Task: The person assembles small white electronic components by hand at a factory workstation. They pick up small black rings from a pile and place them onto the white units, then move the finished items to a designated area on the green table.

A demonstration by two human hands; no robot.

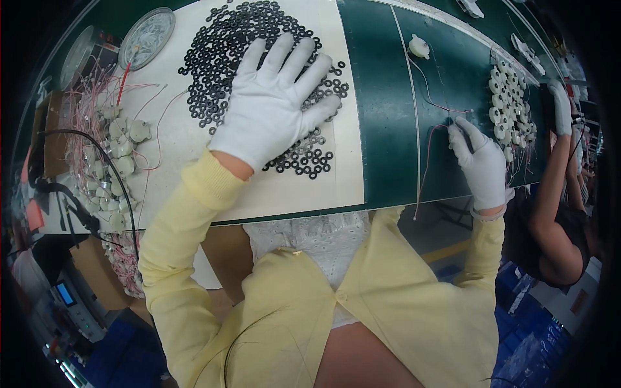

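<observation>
My left hand [275, 107], in a white glove, lies palm down with its fingers spread over a pile of small black rings [220, 61] on a white sheet [326, 194]. The rings under the palm are hidden. To the right, over the green mat, my gloved right hand [480, 161] pinches thin pink wire [428, 152] at its fingertips. One length of that wire hangs toward the table's near edge. What else the fingertips hold, if anything, is too small to tell. Beyond them lies a white round part [419, 46] with its own wire [430, 94].
At the left sit several wired white round parts [119, 152], a clear dish [147, 39] of small pieces, a red stick [123, 83] and a black cable [119, 178]. More white parts [511, 107] cluster at the right, near another person's arm [550, 200].
</observation>
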